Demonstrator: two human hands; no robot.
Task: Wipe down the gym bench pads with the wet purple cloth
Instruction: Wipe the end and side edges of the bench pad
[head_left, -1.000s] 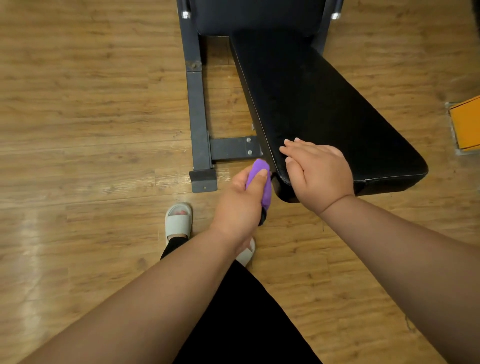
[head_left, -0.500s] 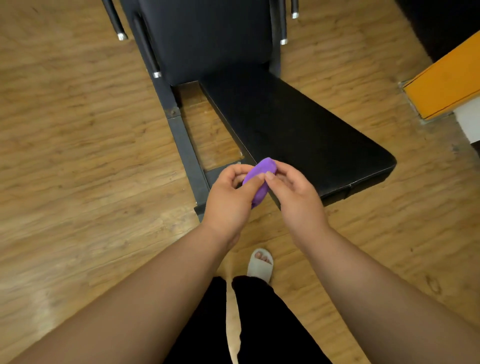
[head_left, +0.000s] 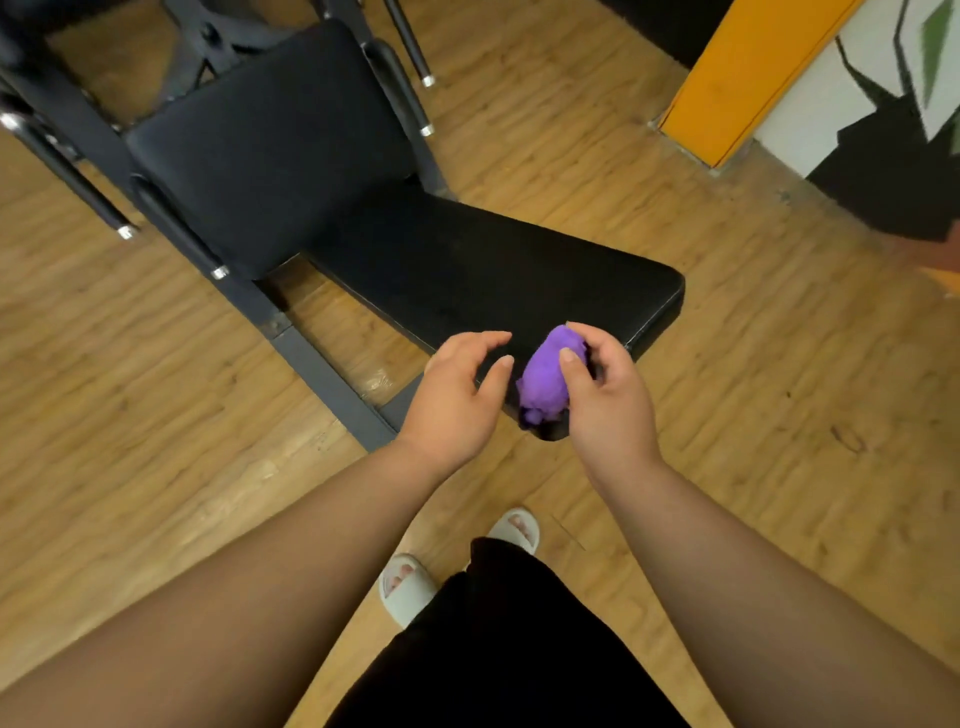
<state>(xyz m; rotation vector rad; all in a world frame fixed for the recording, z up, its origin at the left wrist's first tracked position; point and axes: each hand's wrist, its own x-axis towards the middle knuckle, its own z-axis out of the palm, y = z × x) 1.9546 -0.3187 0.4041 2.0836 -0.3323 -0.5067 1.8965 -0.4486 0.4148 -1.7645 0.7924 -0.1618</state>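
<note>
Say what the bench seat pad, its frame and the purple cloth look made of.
Seat pad: black vinyl or leatherette, likely; smooth, faint sheen, piped edge. Frame: dark painted metal, seemingly; square tube. Purple cloth: soft fuzzy fabric, bunched.

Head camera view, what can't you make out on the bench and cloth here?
- Seat pad: near corner hidden behind the purple cloth and right hand, head view.
- Purple cloth: bunched up, the hand covers part; wetness cannot be told.
- Bench frame: cut off by the top and left edges.
- Wall painting: cut off by the right edge.
</note>
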